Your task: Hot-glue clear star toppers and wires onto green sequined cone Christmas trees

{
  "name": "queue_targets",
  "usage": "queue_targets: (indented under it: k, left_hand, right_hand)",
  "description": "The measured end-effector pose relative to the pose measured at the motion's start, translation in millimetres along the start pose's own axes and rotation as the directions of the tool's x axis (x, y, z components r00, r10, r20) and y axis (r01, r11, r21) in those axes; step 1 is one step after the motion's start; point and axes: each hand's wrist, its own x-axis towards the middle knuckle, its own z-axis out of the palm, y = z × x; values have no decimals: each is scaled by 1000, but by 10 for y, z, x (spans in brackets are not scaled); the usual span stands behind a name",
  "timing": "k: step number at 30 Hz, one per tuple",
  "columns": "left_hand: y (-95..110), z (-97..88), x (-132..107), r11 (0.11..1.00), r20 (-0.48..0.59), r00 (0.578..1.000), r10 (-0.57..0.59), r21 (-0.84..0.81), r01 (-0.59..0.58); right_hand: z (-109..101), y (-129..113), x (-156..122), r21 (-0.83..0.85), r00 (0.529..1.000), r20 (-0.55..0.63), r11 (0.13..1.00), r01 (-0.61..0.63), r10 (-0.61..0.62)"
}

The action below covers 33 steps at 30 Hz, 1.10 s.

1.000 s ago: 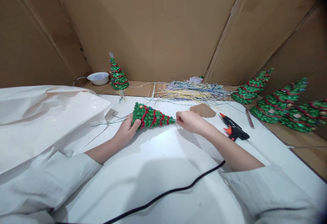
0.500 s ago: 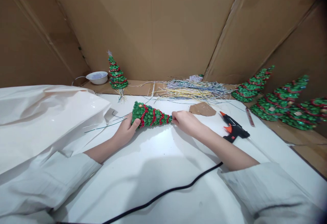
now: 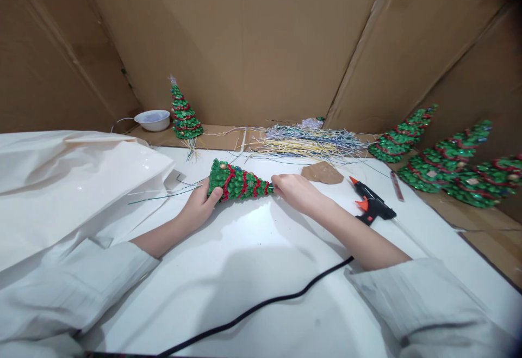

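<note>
A small green cone-shaped Christmas tree (image 3: 238,182) with red trim lies on its side above the white table (image 3: 261,271). My left hand (image 3: 199,205) is closed round its wide base, thumb on the green scales. My right hand (image 3: 296,192) pinches the pointed tip. Thin wires stick out from the base towards the left.
A black and orange glue gun (image 3: 372,205) lies to the right, its black cord (image 3: 261,306) crossing the table. A brown cardboard piece (image 3: 323,173), a bundle of coloured strips (image 3: 305,143), a white bowl (image 3: 153,119), a standing tree (image 3: 183,112), finished trees (image 3: 444,162) and a white plastic sheet (image 3: 69,184) surround me.
My right hand has slid left along the tree onto its tip. The tree and both hands have shifted slightly left and up in view.
</note>
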Motion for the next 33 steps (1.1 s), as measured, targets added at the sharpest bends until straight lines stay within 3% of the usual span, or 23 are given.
queue_targets:
  k: [15, 19, 25, 33]
  left_hand:
    - [47, -8, 16, 999, 11, 1000, -18, 45, 17]
    - [58, -11, 23, 999, 8, 1000, -8, 45, 8]
    - [60, -15, 21, 999, 8, 1000, 7, 35, -7]
    - [51, -12, 19, 999, 17, 1000, -8, 47, 7]
  right_hand:
    - [52, 19, 10, 34, 998, -37, 998, 54, -53]
    - [33, 13, 9, 41, 1000, -23, 999, 17, -16]
    - [25, 84, 9, 141, 1000, 6, 990, 11, -12]
    - [16, 154, -13, 176, 996, -71, 982, 64, -52]
